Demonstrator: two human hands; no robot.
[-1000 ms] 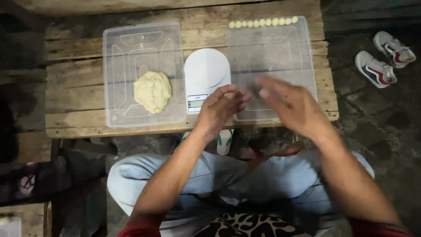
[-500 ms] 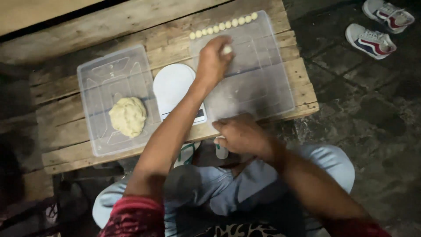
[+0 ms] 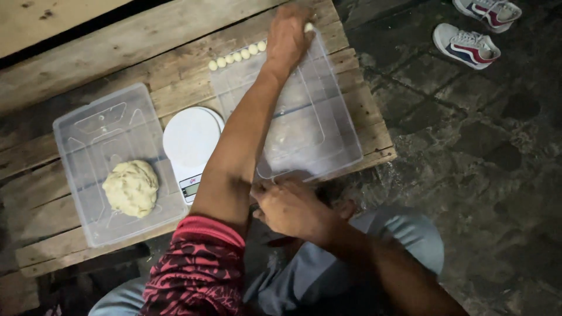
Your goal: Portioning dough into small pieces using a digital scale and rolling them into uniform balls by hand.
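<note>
My left hand (image 3: pixel 288 36) reaches across to the far edge of the right clear plastic lid (image 3: pixel 331 120) and pinches a small dough ball (image 3: pixel 308 27) at the end of a row of small dough balls (image 3: pixel 237 57). My right hand (image 3: pixel 291 208) rests at the near edge of the wooden table (image 3: pixel 146 64), fingers curled, with nothing visible in it. A large lump of pale dough (image 3: pixel 132 187) lies on the left clear plastic lid (image 3: pixel 99 126). Between the two lids sits a white kitchen scale (image 3: pixel 190 140).
Two white sneakers (image 3: pixel 466 44) lie on the dark stone floor at the upper right. My knees in light blue trousers (image 3: pixel 410 240) are below the table's front edge. A wooden plank runs along the back.
My left hand has carried a small dough ball from the near side of the table to the far end of the row. My right hand dropped back to the table's near edge.
</note>
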